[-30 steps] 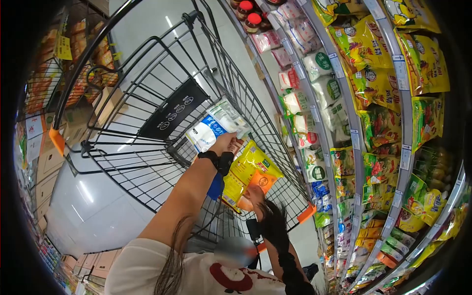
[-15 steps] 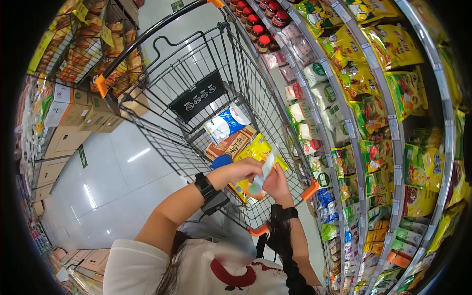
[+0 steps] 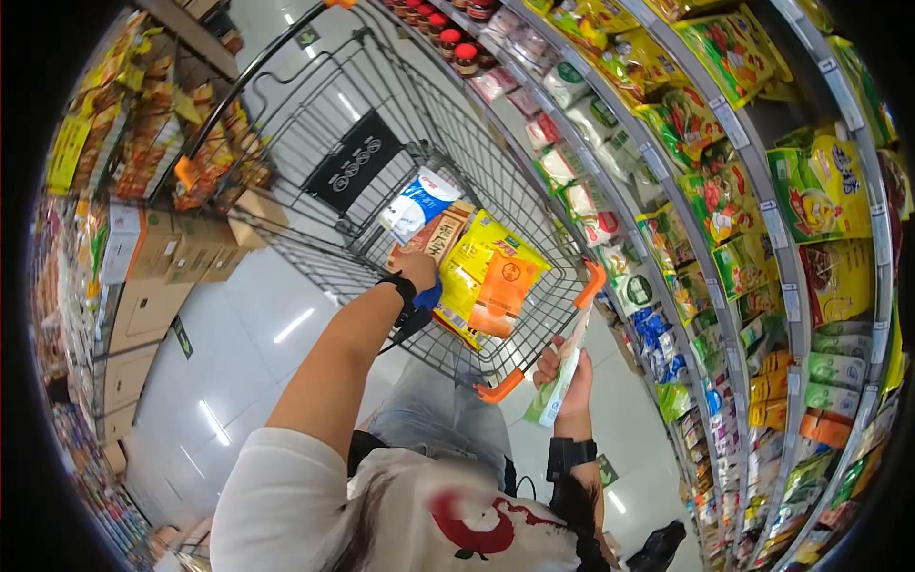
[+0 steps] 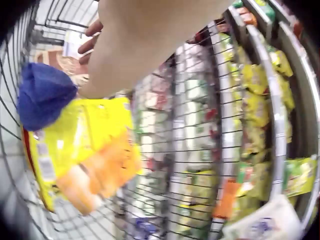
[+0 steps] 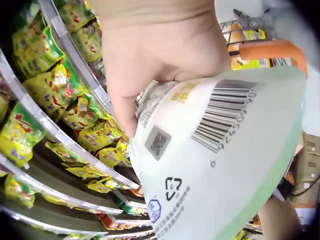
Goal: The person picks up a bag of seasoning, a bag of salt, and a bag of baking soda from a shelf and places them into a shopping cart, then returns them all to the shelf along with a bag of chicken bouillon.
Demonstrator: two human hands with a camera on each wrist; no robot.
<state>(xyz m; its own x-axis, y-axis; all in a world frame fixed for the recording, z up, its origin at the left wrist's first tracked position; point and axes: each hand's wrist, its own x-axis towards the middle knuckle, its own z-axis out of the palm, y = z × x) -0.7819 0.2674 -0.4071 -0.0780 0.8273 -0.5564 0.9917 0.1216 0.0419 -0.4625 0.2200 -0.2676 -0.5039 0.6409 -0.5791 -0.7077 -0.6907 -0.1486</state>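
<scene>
My right hand (image 3: 564, 379) grips a pale green and white packet (image 3: 560, 386) by its edge, beside the cart's near right corner. Its barcode side (image 5: 225, 120) faces the right wrist camera, with the thumb pressed on the plastic. My left hand (image 3: 416, 270) is over the cart, its fingers (image 4: 90, 42) loosely extended by a brown printed package (image 3: 443, 234). A dark blue bundle (image 4: 47, 95) sits close to the left wrist. Inside the cart lie a blue and white bag (image 3: 419, 205), a large yellow bag (image 3: 467, 272) and, on top of it, an orange packet (image 3: 502, 294).
The wire shopping cart (image 3: 315, 253) has orange corner bumpers (image 3: 500, 386). Shelves of bagged seasonings (image 3: 724, 200) curve along the right, with red-capped jars (image 3: 465, 59) farther up. Cardboard boxes (image 3: 143, 315) and a snack rack (image 3: 143, 133) stand on the left.
The pale packet, between both hands half a second ago, is now in my right hand alone and farther right. My left hand has moved leftward to the brown package, leaving the orange packet uncovered.
</scene>
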